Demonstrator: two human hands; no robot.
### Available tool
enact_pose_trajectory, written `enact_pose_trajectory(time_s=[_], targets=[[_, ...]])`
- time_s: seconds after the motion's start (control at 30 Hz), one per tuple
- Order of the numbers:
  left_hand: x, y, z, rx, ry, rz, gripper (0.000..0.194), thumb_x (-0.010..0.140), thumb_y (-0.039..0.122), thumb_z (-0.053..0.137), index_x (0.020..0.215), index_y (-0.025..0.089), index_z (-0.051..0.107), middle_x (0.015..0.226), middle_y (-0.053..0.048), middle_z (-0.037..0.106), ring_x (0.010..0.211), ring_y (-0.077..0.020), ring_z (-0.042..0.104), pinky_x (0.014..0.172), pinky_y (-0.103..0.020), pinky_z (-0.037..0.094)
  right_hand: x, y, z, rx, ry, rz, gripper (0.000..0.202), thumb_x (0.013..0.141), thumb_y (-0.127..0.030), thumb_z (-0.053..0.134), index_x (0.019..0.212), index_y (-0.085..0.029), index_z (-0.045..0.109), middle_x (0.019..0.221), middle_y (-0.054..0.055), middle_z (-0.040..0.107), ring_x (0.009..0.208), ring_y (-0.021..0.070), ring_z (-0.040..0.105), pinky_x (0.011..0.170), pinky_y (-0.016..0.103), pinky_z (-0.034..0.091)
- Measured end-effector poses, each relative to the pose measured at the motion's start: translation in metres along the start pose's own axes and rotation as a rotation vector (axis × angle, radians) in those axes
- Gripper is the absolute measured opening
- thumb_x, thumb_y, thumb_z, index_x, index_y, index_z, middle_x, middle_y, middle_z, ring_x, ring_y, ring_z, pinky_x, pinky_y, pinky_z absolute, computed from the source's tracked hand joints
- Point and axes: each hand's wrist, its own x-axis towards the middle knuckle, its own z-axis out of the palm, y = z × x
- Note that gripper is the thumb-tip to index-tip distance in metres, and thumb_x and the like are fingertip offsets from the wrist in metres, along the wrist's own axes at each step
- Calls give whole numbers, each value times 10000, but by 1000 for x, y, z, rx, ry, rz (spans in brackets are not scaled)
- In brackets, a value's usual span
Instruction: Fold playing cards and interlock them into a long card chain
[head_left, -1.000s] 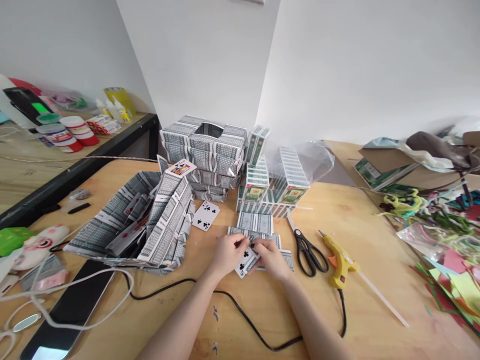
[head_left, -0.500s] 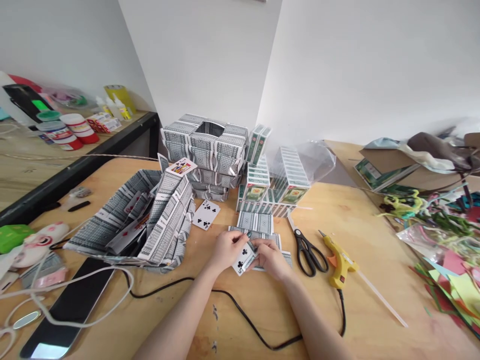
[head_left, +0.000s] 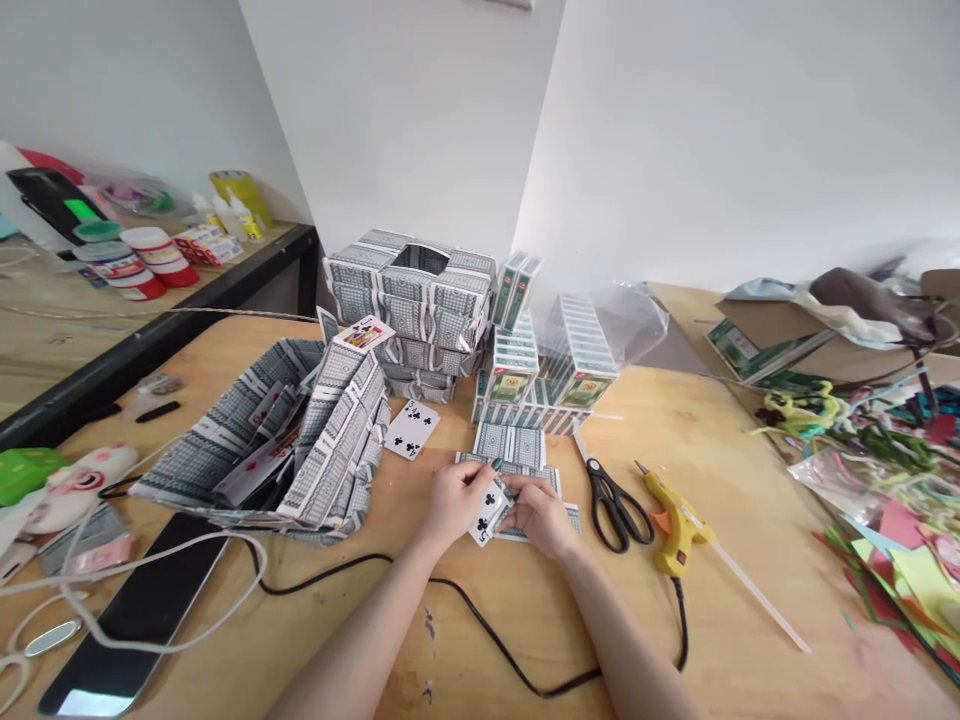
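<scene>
Between my two hands is a playing card (head_left: 486,518), a five of clubs with its face toward me. My left hand (head_left: 455,500) pinches its upper left side with the thumb. On the card's right side, my right hand (head_left: 541,515) has its fingers closed on the edge. Beneath and beyond the hands lie patterned card pieces (head_left: 511,445), backs up, partly covered by the fingers. A loose club card (head_left: 412,430) rests face up to the left, beside an open basket built of folded cards (head_left: 352,440).
Black scissors (head_left: 616,505) and a yellow glue gun (head_left: 679,525) with a clear glue stick lie to the right. Stacked card boxes (head_left: 514,385) and a card-built box (head_left: 420,300) stand behind. A black cable (head_left: 480,620) crosses the front; a phone (head_left: 127,620) lies left.
My hands stay in nearly the same place on the card. The right fingers have shifted slightly along its right edge, and the view has moved a little.
</scene>
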Motion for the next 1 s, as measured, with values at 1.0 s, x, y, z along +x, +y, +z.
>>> enact_pose_trajectory(time_s=[1.0], targets=[[-12, 10, -4, 340, 148, 557, 214, 778, 188, 471, 922, 214, 628, 860, -34, 675, 807, -144, 614, 760, -252, 472, -6, 10, 11, -459, 467, -512, 153, 763, -348, 537, 810, -204, 555, 646, 25, 618, 567, 167, 600, 559, 323, 512]])
